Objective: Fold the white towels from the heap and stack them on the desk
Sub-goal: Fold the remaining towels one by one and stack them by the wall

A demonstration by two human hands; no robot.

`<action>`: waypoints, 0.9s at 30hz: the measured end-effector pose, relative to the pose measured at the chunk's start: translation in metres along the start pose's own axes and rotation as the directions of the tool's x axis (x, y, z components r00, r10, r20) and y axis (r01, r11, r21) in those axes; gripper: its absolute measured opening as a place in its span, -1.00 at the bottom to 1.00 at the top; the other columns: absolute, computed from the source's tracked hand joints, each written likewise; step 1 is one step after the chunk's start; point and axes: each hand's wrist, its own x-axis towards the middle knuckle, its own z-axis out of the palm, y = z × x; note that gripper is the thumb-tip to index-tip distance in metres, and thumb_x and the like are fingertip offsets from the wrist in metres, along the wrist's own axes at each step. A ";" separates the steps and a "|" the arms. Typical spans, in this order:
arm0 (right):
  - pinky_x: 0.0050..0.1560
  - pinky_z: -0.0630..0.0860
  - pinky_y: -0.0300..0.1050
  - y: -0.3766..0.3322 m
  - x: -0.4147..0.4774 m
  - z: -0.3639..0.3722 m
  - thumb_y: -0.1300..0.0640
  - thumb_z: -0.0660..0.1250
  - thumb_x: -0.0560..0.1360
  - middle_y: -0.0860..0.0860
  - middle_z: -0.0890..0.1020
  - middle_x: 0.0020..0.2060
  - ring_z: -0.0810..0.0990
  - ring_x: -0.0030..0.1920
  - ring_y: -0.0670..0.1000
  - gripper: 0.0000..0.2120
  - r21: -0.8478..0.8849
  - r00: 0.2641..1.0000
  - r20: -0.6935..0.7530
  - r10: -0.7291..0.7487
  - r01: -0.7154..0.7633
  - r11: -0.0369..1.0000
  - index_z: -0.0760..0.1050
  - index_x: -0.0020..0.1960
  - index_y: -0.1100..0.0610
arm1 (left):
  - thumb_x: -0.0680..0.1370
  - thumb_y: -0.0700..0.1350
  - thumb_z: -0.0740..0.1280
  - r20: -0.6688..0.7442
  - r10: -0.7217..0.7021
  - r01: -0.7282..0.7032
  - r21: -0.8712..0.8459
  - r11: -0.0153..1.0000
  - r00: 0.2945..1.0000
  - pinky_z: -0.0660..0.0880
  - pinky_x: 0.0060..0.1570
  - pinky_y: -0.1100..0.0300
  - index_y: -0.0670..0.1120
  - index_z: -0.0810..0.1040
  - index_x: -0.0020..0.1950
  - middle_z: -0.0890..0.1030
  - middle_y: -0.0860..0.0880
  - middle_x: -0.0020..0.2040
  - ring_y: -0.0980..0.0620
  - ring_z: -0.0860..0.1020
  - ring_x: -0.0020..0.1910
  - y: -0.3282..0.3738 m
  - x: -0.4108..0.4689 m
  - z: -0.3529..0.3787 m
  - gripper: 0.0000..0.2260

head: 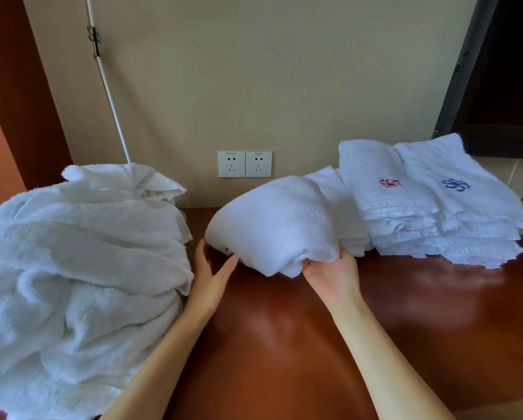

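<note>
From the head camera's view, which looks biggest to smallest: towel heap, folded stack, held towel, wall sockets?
1. towel heap, though it lies nearest the camera.
2. folded stack.
3. held towel, nearer than the stack, so that ranking is unsure.
4. wall sockets.

On your surface (284, 344) the heap (78, 262) lies left, the stack (436, 213) right; the folded towel (272, 222) is between, perhaps a lower pile (339, 201) just behind it.
</note>
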 end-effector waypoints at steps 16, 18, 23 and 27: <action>0.31 0.39 0.01 -0.013 -0.051 -0.051 0.06 0.43 0.47 0.18 0.42 0.33 0.43 0.29 0.12 -0.30 -0.868 0.943 -0.324 0.080 -0.330 0.371 0.20 0.47 0.24 | 0.26 0.26 0.53 0.171 0.041 -0.098 0.341 0.935 0.984 0.59 -0.13 0.24 0.04 0.66 -0.06 0.70 0.13 -0.17 0.10 0.66 -0.11 0.015 -0.026 0.006 -0.60; 0.25 0.44 -0.01 -0.019 -0.054 -0.057 0.04 0.45 0.44 0.11 0.51 0.22 0.51 0.22 0.07 -0.39 -0.723 0.979 -0.197 0.046 -0.177 0.668 0.33 0.40 0.19 | 0.28 0.15 0.54 0.257 0.014 -0.047 0.120 0.992 0.966 0.53 -0.23 0.38 -0.01 0.66 -0.04 0.71 0.11 -0.16 0.08 0.68 -0.09 0.023 -0.034 0.007 -0.64; 0.25 0.48 0.04 -0.025 -0.041 -0.049 -0.09 0.28 0.52 0.13 0.61 0.20 0.58 0.23 0.11 -0.53 -0.355 0.990 -0.139 -0.038 -0.014 0.935 0.46 0.35 0.14 | 0.61 0.02 0.24 0.507 -0.159 0.182 0.004 0.983 0.847 0.46 -0.48 0.43 -0.09 0.51 -0.28 0.64 -0.02 -0.34 0.21 0.58 -0.43 0.034 -0.030 -0.004 -0.69; 0.16 0.52 0.00 -0.029 -0.043 -0.047 0.03 0.23 0.61 0.16 0.62 0.16 0.60 0.17 0.13 -0.66 -0.327 0.959 -0.243 -0.149 0.064 0.943 0.47 0.30 0.17 | 0.64 -0.19 0.12 0.364 -0.192 0.233 -0.074 0.970 0.911 0.36 -0.49 0.52 0.01 0.38 -0.35 0.26 0.08 -0.79 0.32 0.36 -0.72 0.047 -0.047 -0.016 -0.65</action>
